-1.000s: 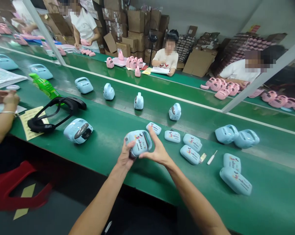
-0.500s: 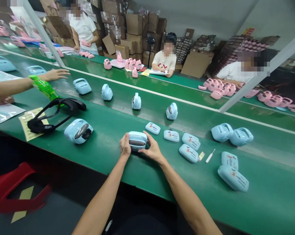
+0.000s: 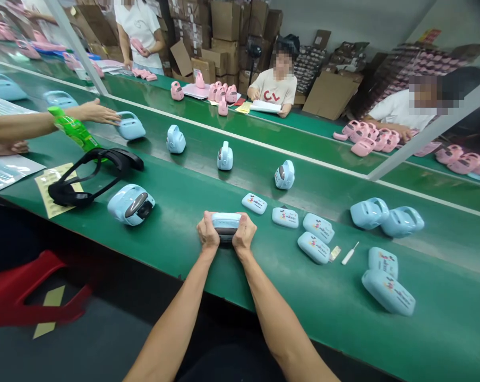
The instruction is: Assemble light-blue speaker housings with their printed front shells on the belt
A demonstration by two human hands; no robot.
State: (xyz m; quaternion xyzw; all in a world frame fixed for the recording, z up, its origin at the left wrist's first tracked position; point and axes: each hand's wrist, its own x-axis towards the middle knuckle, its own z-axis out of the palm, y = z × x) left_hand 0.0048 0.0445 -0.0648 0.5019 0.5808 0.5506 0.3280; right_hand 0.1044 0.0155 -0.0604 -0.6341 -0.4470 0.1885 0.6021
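Observation:
A light-blue plastic casing [image 3: 226,224] with a dark front panel is gripped between my two hands, low over the green bench [image 3: 176,239]. My left hand [image 3: 208,232] wraps its left end, and my right hand [image 3: 244,233] wraps its right end, thumbs on top. Its underside is hidden. To the right lie several blue covers with cartoon print, one of them a cover [image 3: 254,203] near my right hand. Left of my hands stands another blue casing [image 3: 130,205] with a dark opening in front.
A white screwdriver [image 3: 350,253] lies right. Blue handled casings, one of them [image 3: 224,156], stand along the belt. At left are a black head strap [image 3: 96,178], a green bottle [image 3: 75,130] and a co-worker's hand [image 3: 99,112]. Two more casings [image 3: 369,213] stand right.
My hands have closed more firmly around both ends of the casing, the right fingers now curled in. The co-worker's hand at left has reached a blue casing. The view has shifted slightly.

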